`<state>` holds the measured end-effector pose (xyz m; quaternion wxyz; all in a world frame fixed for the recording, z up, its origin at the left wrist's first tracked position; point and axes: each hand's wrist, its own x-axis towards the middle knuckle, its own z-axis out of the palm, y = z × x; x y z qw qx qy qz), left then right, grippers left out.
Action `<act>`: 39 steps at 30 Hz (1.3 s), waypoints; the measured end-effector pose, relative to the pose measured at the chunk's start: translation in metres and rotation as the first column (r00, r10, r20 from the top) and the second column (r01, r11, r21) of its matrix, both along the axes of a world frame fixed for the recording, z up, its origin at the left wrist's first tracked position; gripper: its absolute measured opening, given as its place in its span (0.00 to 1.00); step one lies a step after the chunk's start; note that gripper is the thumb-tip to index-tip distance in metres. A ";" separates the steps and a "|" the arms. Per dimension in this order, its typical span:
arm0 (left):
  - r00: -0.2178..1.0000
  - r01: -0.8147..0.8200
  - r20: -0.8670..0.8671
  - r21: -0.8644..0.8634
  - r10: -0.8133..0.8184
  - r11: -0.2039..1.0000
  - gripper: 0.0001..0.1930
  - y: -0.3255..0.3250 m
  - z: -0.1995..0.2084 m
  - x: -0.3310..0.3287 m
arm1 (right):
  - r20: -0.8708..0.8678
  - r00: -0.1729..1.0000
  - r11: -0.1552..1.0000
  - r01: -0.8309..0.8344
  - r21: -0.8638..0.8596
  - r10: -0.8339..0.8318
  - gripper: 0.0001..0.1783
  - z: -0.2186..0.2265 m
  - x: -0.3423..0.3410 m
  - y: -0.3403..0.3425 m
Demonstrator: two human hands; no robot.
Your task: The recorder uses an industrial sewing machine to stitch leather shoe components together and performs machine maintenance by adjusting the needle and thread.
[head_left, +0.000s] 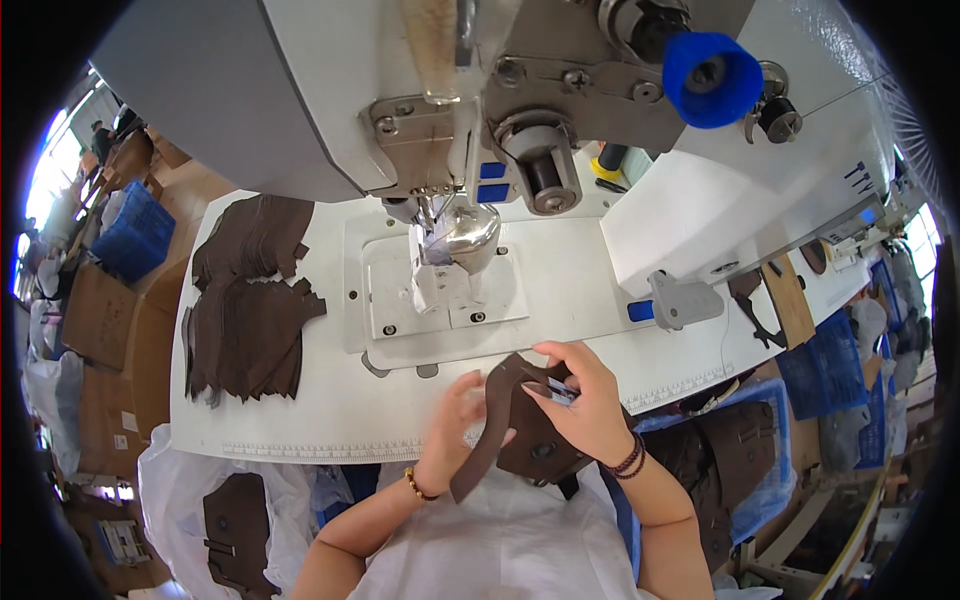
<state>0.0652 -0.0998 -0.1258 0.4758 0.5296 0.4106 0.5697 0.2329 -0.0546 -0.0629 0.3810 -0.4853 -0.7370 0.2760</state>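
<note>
In front of the sewing machine, my right hand is closed on a dark brown leather-like piece with a long curved strip. A small metallic tool, perhaps thread snips, also sits in its grip. My left hand is at the strip's left side, its fingers curved and apart, partly behind the strip. The sewing machine's shiny presser area is just beyond my hands. Stacked brown cut pieces lie at the left of the white table.
A plastic-lined container with a brown piece stands below the table at left. At right, a blue crate holds more brown pieces. The machine's head overhangs the work area. Cardboard boxes stand at far left.
</note>
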 end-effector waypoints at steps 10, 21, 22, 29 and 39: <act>0.842 0.193 0.535 -0.172 -0.073 0.966 0.14 -0.013 0.015 -0.082 | -0.554 0.829 0.984 0.021 0.178 0.083 0.15 0.051 0.026 -0.031; 0.856 -0.442 0.284 -0.034 0.433 0.896 0.19 0.000 0.193 -0.249 | -0.275 0.953 0.991 -0.119 0.057 0.130 0.09 0.054 0.010 0.038; 0.923 -0.363 0.150 0.045 0.353 0.931 0.19 0.014 0.200 -0.267 | -0.253 0.956 0.983 -0.113 0.146 0.148 0.11 0.054 0.001 0.049; 0.876 -0.470 -0.304 -0.364 0.375 0.804 0.13 0.104 0.121 -0.393 | -0.068 0.953 0.948 -0.282 0.150 0.294 0.30 0.061 -0.042 0.124; 0.400 -0.171 -0.713 0.560 0.576 0.811 0.19 0.081 0.141 -0.201 | -0.663 0.687 0.916 -0.401 -0.003 0.298 0.37 0.023 -0.008 0.134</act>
